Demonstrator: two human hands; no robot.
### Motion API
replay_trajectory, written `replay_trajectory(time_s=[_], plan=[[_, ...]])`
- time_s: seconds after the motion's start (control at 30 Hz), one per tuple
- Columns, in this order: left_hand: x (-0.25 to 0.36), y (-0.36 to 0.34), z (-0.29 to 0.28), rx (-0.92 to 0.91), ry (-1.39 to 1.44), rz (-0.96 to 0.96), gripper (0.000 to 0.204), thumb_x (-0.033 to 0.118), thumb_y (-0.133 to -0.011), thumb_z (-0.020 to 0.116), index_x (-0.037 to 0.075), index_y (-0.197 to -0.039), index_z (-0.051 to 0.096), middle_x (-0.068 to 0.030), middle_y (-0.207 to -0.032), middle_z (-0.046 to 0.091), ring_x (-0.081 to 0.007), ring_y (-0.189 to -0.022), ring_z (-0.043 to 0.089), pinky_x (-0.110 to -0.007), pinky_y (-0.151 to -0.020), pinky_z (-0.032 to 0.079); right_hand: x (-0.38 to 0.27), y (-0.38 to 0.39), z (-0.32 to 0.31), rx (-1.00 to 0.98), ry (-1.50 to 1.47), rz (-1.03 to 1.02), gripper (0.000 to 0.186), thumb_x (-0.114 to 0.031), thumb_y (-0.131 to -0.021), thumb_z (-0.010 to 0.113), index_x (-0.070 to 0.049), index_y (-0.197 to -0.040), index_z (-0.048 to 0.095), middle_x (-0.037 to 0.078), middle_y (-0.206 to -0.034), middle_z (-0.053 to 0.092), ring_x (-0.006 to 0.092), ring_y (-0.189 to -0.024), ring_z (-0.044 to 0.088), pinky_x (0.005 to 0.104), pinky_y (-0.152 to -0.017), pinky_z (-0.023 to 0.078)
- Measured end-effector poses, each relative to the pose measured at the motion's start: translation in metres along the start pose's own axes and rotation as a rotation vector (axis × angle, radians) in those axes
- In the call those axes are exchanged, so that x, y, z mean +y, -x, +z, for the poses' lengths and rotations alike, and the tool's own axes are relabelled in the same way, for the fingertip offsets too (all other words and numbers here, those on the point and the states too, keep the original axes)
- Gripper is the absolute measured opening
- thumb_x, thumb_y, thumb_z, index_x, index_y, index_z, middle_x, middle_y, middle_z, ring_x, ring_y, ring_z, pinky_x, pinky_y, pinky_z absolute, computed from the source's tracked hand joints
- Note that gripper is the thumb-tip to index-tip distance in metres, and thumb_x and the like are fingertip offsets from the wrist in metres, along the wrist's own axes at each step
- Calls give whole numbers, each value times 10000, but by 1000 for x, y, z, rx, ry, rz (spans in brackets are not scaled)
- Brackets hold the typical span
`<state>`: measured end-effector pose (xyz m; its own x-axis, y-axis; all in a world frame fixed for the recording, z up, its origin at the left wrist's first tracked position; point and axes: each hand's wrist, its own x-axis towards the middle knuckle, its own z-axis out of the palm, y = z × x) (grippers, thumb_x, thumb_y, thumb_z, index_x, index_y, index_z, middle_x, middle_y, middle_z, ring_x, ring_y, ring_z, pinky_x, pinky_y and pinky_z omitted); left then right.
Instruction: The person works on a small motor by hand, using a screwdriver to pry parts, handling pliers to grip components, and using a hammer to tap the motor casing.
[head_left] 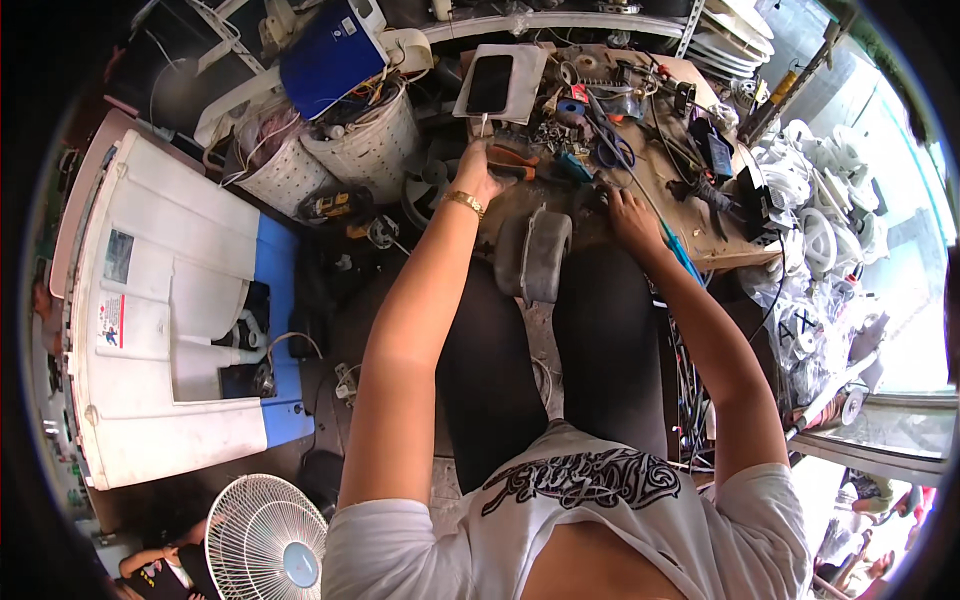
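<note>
At the near edge of the workbench, my left hand (477, 180) is closed at a pair of orange-handled pliers (512, 158), whose handles stick out to its right. My right hand (632, 218) rests farther right, fingers bent over a small dark part (594, 197) that I cannot make out. Between my hands and knees, a grey, rounded motor-like housing (535, 254) sits at the bench's front edge. Past my left hand lies a phone (489, 84) on a pale board, with a white cable plugged into it.
The wooden bench (735, 250) carries scissors (614, 151), small metal parts and several tools. White perforated baskets (370, 145) stand left, beside a yellow-black power tool (337, 205). A large white-and-blue casing (180, 290) and a fan (268, 540) are at left. Bagged white parts (815, 225) pile up right.
</note>
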<state>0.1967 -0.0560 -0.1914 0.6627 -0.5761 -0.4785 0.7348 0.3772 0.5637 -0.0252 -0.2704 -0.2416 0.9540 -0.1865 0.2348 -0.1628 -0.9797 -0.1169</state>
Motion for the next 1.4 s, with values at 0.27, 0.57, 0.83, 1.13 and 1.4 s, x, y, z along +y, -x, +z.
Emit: replay_trajectory(time_s=[0.27,0.57,0.83,1.13,1.4], plan=[[-20,74,59,-35,-629,694,260,202,-926,574,70,-1150,574,-79,-1041,636,-212,-878,637,-390,-715,562,-5,-14,-83,303,-735,42,541,-83,-838,626,1,-1326,406,245,-982,656,386,-880,654,430,-796,512],[-31,164,133,-302,-385,846,494,330,-996,615,74,-1398,488,-19,-1224,579,-107,-1104,515,-275,-989,395,-75,4,-175,396,-1211,-25,414,7,-945,496,56,-1352,444,119,-1160,610,185,-1051,578,314,-956,459],[7,192,136,-559,-661,991,377,466,-963,624,114,-1027,506,22,-760,509,-72,-647,540,-178,-476,340,-37,47,-204,396,-1507,385,251,-129,-959,490,-71,-1200,532,1,-699,497,80,-482,431,247,-426,343],[-9,179,150,-656,-715,1061,397,433,-958,643,94,-1108,502,18,-734,519,-77,-590,530,-206,-485,383,-25,62,-185,321,-1592,465,406,-141,-963,500,-99,-1364,456,-10,-687,459,79,-513,440,234,-449,340],[-12,170,149,-604,-787,1201,386,388,-965,645,61,-1108,498,6,-730,529,-82,-586,526,-236,-551,440,-24,60,-188,322,-1624,373,329,-135,-965,484,-89,-1290,477,-8,-693,469,74,-507,430,230,-444,334]])
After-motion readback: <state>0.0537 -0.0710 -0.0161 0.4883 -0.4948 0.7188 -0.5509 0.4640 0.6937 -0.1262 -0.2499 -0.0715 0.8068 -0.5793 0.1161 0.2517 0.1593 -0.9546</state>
